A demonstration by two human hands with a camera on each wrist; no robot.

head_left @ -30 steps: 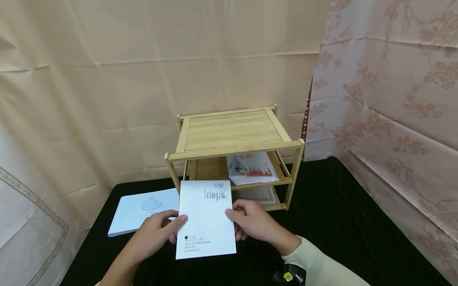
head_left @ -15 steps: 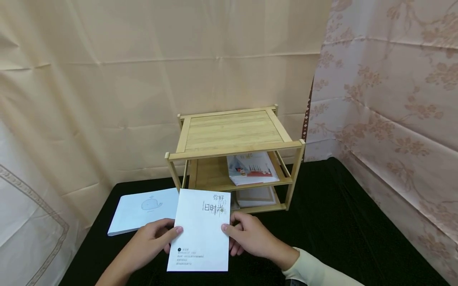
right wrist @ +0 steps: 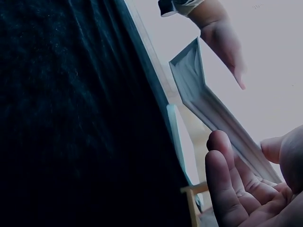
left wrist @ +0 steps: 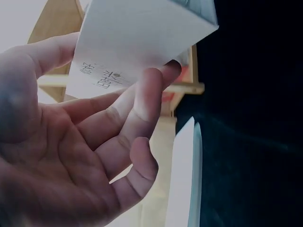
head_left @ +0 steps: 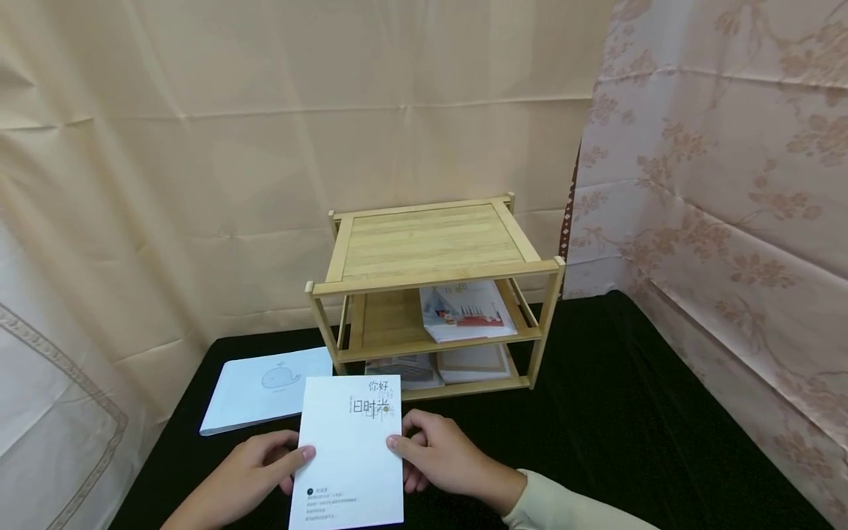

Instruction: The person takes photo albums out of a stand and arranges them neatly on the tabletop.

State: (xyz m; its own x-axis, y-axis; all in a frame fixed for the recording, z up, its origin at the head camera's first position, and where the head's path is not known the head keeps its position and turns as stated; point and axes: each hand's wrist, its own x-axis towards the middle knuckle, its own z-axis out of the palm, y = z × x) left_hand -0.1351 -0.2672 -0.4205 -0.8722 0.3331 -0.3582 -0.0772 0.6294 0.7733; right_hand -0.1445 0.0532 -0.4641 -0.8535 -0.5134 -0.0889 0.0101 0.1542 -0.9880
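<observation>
A white paperback book (head_left: 347,460) with Chinese lettering on its cover is held up in front of the wooden rack, tilted towards me. My left hand (head_left: 255,471) holds its left edge, thumb on the cover and fingers behind. On the right edge, my right hand (head_left: 444,456) grips it in the same way. The right wrist view shows the book's page edges (right wrist: 227,125), slightly parted at one end, between thumb and fingers. In the left wrist view the fingers (left wrist: 147,97) curl behind the cover. The book's lower corner nearly reaches the bottom of the head view.
The pale wooden three-tier rack (head_left: 430,239) stands at the back. Its middle shelf bears an illustrated book (head_left: 467,313); the bottom shelf has books (head_left: 473,364) side by side. A white whale-covered notebook (head_left: 265,394) lies to its left on the black cloth (head_left: 636,419). Curtains enclose the table.
Both hands have brought the book down, towards me and slightly left. More of the rack's bottom shelf and its books now shows behind it. The whale notebook stays put.
</observation>
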